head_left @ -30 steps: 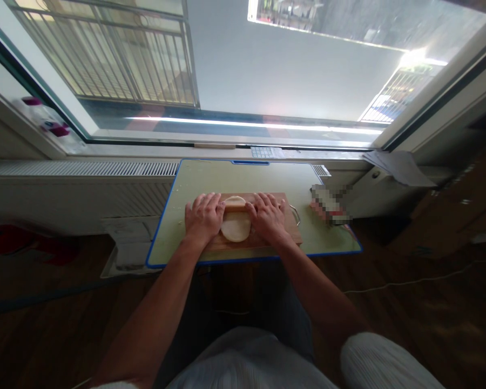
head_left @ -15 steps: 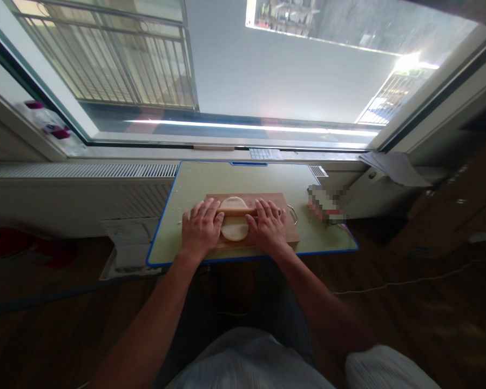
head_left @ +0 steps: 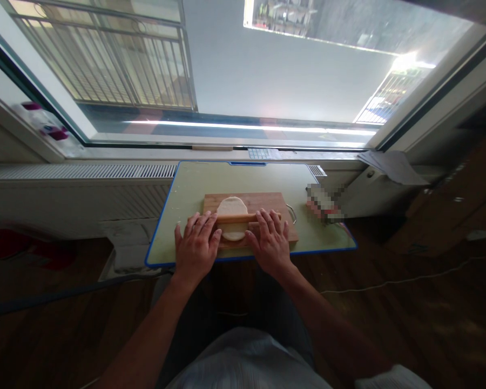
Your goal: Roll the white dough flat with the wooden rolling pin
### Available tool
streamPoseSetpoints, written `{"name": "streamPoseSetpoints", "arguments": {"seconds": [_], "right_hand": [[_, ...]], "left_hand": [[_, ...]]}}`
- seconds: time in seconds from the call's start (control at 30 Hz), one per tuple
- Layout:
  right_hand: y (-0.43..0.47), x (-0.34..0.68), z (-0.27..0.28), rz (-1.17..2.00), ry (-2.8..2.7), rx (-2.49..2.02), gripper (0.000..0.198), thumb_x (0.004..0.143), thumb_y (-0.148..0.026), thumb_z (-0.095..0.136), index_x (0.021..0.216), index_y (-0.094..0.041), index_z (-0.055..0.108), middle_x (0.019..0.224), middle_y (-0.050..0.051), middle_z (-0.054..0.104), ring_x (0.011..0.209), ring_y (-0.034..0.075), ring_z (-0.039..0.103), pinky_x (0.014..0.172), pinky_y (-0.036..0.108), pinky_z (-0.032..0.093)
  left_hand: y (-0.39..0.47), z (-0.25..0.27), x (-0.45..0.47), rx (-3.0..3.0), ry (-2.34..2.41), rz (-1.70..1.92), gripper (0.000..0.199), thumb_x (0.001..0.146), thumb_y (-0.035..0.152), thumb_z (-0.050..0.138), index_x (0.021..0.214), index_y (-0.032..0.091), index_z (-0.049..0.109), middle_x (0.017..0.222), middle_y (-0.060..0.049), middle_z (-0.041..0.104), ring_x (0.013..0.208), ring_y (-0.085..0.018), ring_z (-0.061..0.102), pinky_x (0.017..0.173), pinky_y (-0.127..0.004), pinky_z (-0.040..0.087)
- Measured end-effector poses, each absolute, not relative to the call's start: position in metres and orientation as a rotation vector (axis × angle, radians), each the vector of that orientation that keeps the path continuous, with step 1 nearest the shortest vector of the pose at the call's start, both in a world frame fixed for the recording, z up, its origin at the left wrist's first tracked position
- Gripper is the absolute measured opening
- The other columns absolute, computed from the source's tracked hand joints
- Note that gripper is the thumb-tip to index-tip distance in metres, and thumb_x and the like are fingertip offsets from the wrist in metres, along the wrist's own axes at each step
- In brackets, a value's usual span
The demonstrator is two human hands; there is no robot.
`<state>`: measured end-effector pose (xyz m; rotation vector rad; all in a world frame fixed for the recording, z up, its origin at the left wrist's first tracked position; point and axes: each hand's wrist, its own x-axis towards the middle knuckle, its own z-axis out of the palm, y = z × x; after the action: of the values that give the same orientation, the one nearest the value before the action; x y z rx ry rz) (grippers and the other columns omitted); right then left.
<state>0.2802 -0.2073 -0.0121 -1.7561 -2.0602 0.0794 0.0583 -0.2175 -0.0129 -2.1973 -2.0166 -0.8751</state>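
Note:
A wooden rolling pin [head_left: 237, 218] lies crosswise over a flat, pale round of dough [head_left: 232, 206], pressing on its middle. The dough rests on a wooden cutting board [head_left: 266, 200] with a metal handle on its right side. My left hand [head_left: 196, 246] holds the pin's left end, fingers laid over it and thumb beside the dough. At the other end, my right hand [head_left: 272, 240] grips the pin the same way, its thumb near the dough's right edge. Both pin ends are partly hidden under the fingers.
The board lies on a small pale-green table [head_left: 198, 175] with a blue rim. A pixelated object [head_left: 324, 204] is at the table's right side. Behind it are a radiator [head_left: 105, 172] and a window. A bottle [head_left: 48, 124] stands on the sill at left.
Both hands have drawn the rolling pin slightly towards me over the dough. More of the dough's far part shows now, and less of its near part.

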Motion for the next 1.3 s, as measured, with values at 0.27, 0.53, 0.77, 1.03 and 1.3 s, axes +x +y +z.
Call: {"name": "streamPoseSetpoints", "arguments": {"seconds": [0.27,0.53,0.77,1.03,1.3], "right_hand": [[-0.165,0.282,0.006,0.158,-1.977,-1.797,0.037,0.112,-0.048,0.049,0.119,-0.021,0.074,0.16,0.012,0.061,0.16,0.033,0.04,0.132,0.069,0.016],[-0.138,0.277,0.009,0.104,-2.03,-1.913,0.047,0.114,-0.054,0.044,0.145,-0.028,0.068,0.165,0.008,0.057,0.161,0.034,0.038,0.132,0.07,0.019],[-0.145,0.277,0.008,0.091,-2.052,-1.864,0.048,0.115,-0.052,0.042,0.145,-0.027,0.07,0.162,0.007,0.061,0.159,0.036,0.041,0.131,0.072,0.02],[-0.175,0.284,-0.006,0.08,-2.014,-1.824,0.053,0.113,-0.05,0.045,0.157,-0.024,0.06,0.169,0.01,0.052,0.161,0.034,0.038,0.134,0.067,0.017],[-0.198,0.287,-0.013,0.01,-2.007,-1.773,0.055,0.113,-0.05,0.046,0.158,-0.021,0.056,0.168,0.013,0.053,0.161,0.034,0.036,0.134,0.064,0.016]], "left_hand": [[-0.177,0.003,0.067,-2.095,-2.094,-1.044,0.028,0.107,0.039,0.05,0.1,0.024,0.073,0.139,-0.012,0.076,0.141,-0.033,0.06,0.133,-0.067,0.018],[-0.145,-0.003,0.065,-2.017,-2.155,-0.904,0.04,0.109,0.036,0.043,0.133,0.025,0.072,0.152,-0.013,0.069,0.146,-0.035,0.053,0.13,-0.077,0.014],[-0.153,0.001,0.065,-2.082,-2.16,-0.797,0.047,0.11,0.04,0.037,0.131,0.027,0.077,0.156,-0.012,0.066,0.147,-0.037,0.053,0.127,-0.078,0.02],[-0.184,-0.001,0.063,-2.148,-2.161,-0.784,0.051,0.111,0.046,0.037,0.147,0.029,0.069,0.157,-0.011,0.065,0.152,-0.036,0.051,0.13,-0.071,0.023],[-0.207,-0.004,0.062,-2.158,-2.103,-0.824,0.051,0.112,0.046,0.037,0.147,0.027,0.069,0.159,-0.01,0.064,0.151,-0.035,0.052,0.13,-0.066,0.025]]}}
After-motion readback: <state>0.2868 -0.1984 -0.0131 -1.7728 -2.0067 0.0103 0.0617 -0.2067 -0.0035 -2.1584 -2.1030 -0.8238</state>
